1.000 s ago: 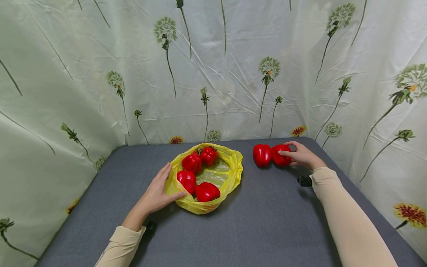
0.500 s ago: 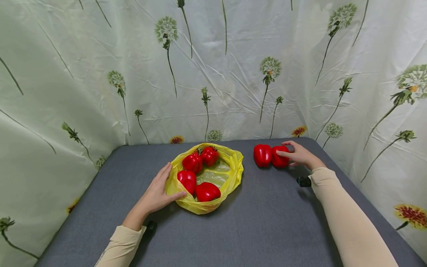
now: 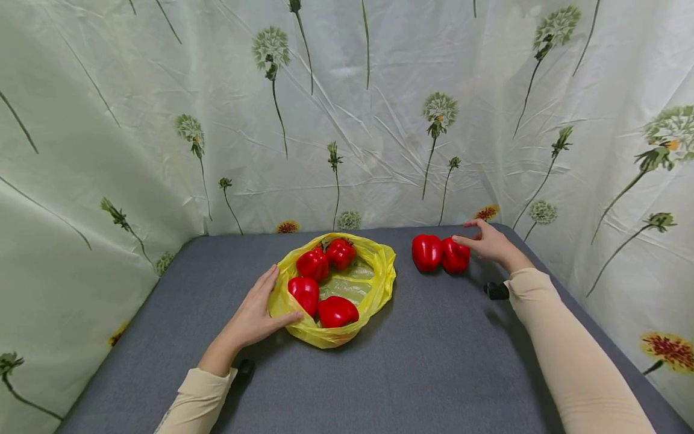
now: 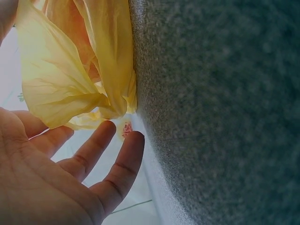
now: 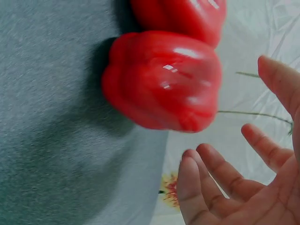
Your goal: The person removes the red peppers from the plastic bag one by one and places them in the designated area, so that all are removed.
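A yellow plastic bag stands with its mouth rolled wide, several red bell peppers inside. My left hand rests against the bag's left side, thumb along the front rim; in the left wrist view its fingers are spread and nearly straight beside the yellow plastic. Two more red bell peppers stand side by side at the right: the left one and the right one. My right hand hovers just right of that pair. Its fingers are spread and apart from the nearer pepper.
All of this stands on a table with a dark grey cloth. A pale curtain printed with dandelions hangs behind the table and along both sides. Dark wrist camera mounts show below the cuffs.
My right hand has let go of the right-hand pepper, lifting slightly and drawing away to the right. That pepper stays beside the other one. The left hand and the bag have not moved.
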The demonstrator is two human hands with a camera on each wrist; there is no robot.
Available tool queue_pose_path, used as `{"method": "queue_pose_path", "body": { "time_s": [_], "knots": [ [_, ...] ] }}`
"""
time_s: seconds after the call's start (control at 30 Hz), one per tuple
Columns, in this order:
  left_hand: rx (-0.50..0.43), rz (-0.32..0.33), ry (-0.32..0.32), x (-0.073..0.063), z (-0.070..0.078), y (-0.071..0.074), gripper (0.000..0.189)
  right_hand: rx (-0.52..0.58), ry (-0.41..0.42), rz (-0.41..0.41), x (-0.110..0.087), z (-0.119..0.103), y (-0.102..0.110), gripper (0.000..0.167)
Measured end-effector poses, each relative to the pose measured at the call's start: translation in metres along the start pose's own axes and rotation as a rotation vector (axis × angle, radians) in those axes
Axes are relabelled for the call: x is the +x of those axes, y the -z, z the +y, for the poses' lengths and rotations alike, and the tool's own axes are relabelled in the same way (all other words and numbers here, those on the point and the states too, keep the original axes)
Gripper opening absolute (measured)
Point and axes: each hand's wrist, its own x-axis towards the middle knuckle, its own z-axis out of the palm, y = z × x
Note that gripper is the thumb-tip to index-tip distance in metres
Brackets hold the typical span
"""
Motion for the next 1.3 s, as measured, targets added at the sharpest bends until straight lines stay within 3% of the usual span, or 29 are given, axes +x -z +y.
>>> {"method": "queue_pose_path", "body": {
  "time_s": [0.2,0.5,0.93,1.3],
  "knots": [
    [0.002,-0.003,0.000,-0.001,0.001,0.001,0.116,-0.008,0.030,0.059,-0.003,-0.017,0.003,0.080],
    [-0.004,-0.015,0.017,-0.003,0.002,0.001,0.116,-0.001,0.098,0.066,-0.004,-0.047,-0.003,0.075],
    [-0.010,-0.010,0.014,-0.003,0.002,0.001,0.116,0.016,0.185,-0.027,-0.008,-0.100,-0.026,0.065],
    [-0.003,-0.014,0.008,-0.003,0.001,0.001,0.116,0.022,0.254,-0.117,-0.002,-0.128,-0.052,0.059]
  ]
}}
